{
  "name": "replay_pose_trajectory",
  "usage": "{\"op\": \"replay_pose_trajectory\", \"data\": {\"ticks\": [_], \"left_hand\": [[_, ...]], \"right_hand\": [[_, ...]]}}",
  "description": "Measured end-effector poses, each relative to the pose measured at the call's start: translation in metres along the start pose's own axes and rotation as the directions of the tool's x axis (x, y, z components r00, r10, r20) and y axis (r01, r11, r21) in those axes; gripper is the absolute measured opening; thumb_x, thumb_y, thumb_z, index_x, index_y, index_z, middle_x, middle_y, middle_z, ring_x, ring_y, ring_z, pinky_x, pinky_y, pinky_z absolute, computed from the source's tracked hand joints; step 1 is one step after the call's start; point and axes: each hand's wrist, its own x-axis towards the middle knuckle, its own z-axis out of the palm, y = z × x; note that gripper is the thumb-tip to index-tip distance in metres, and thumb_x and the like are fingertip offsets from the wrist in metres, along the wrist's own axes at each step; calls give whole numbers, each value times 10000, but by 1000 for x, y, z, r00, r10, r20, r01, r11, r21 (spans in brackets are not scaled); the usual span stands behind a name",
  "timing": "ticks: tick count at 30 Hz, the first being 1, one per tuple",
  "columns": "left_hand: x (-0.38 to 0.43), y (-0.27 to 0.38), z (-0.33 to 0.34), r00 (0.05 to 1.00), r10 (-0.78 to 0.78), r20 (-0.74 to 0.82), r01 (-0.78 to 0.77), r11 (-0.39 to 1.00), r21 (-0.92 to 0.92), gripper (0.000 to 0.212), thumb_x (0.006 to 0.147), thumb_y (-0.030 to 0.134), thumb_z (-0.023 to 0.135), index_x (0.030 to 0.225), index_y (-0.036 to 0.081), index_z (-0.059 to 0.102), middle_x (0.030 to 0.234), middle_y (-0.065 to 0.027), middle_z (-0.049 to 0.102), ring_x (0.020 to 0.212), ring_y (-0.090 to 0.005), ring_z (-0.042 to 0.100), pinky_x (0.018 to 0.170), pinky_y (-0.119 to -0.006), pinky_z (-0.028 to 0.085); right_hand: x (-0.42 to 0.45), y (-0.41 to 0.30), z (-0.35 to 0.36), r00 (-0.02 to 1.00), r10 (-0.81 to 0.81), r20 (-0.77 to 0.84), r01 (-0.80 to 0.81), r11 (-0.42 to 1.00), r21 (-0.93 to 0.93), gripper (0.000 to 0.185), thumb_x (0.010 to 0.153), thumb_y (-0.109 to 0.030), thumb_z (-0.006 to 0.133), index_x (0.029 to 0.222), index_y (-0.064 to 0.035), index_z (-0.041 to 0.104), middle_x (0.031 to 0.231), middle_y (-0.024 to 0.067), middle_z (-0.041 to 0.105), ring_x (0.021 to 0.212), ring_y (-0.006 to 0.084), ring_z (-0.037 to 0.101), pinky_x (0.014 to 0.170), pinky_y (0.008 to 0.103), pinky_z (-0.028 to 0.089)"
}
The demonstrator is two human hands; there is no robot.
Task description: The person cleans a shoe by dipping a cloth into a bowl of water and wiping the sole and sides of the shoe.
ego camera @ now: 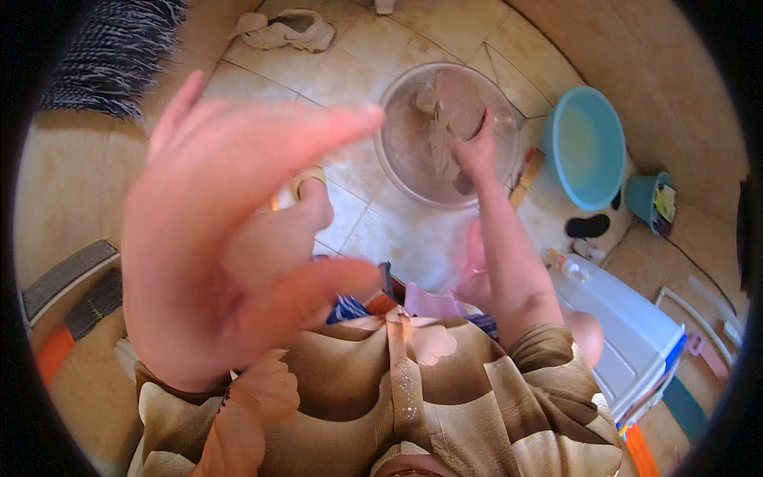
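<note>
Close to the camera, my left hand (197,197) is raised and blurred, its fingers and thumb apart with nothing seen between them. My right hand (477,152) reaches into a round, clear plastic basin (386,158) on the tiled floor. Its fingers rest at a wet, brownish item (459,95) in murky water, perhaps a shoe or a cloth; whether they grip it is unclear. Beyond the basin, to the left, lies a beige shoe (289,33).
A turquoise basin (554,149) of cloudy liquid stands right of the clear one, with a wooden-backed brush (526,179) between them. A small teal bucket (641,197), black insoles (587,226) and a white plastic container (620,310) are at the right. A dark fringed rug (119,53) lies upper left.
</note>
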Motion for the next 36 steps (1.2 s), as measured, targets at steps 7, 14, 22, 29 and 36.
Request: {"op": "replay_pose_trajectory", "data": {"ticks": [7, 14, 22, 29, 36], "left_hand": [[2, -12, -9, 993, 70, -94, -85, 983, -165, 436, 736, 196, 692, 1147, 68, 622, 1053, -94, 654, 989, -202, 603, 967, -341, 355], [12, -12, 20, 981, -134, -137, 37, 834, -551, 404, 840, 243, 677, 1171, 26, 598, 1032, -69, 631, 953, -136, 572, 868, -280, 436], [42, 16, 27, 961, -266, -77, 90, 564, -821, 400, 899, 351, 606, 1177, 64, 595, 1009, -20, 620, 904, -97, 566, 829, -240, 433], [81, -28, 73, 875, -83, 476, 167, 977, -136, 291, 860, 284, 599, 973, 24, 665, 873, -112, 682, 801, -187, 629, 735, -340, 482], [92, -99, 269, 861, -212, 462, 239, 971, 0, 337, 816, 286, 633, 1073, 67, 643, 993, -181, 662, 933, -324, 632, 842, -406, 483]], "right_hand": [[-14, -62, -119, 987, -132, 91, 112, 974, 195, 992, 585, -48, 714, 1450, -22, 229, 1198, 149, 540, 1007, 216, 549, 868, 290, 453], [-65, -133, -199, 983, -170, 75, 158, 976, 148, 983, 572, -58, 701, 1457, -122, 278, 1016, 101, 594, 720, 150, 559, 645, 276, 474], [-98, -165, -225, 931, -364, -36, 356, 880, 315, 955, 578, -29, 671, 1450, -89, 286, 1111, 111, 586, 909, 178, 580, 784, 268, 471], [-104, -160, -233, 917, -386, -102, 397, 849, 348, 902, 608, -62, 680, 1430, -53, 308, 1106, 105, 572, 951, 175, 560, 834, 266, 455], [-87, -141, -230, 945, -289, -155, 327, 869, 371, 901, 626, -69, 667, 1443, -74, 288, 1133, 121, 588, 981, 182, 568, 865, 293, 457]]}}
